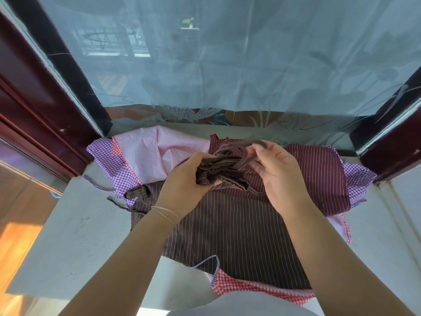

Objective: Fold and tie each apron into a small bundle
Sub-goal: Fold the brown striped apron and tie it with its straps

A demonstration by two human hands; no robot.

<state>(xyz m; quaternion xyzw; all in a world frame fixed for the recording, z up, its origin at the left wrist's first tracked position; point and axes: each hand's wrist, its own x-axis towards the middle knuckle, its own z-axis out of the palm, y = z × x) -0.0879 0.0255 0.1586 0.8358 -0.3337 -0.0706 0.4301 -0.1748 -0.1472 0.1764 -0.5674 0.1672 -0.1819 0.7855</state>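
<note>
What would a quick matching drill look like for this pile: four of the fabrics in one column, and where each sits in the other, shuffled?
Things:
1. brown striped bundle
2. pink checked apron
3. brown pinstriped apron
4. red gingham apron

Places:
A. spread flat on top of the pile, between the forearms
B. far left, near the window
C. gripped in the left hand, with the right hand pinching its strap
D. nearest the person, peeking out under the pile's near edge

Pairs: 1-C, 2-B, 3-A, 4-D
</note>
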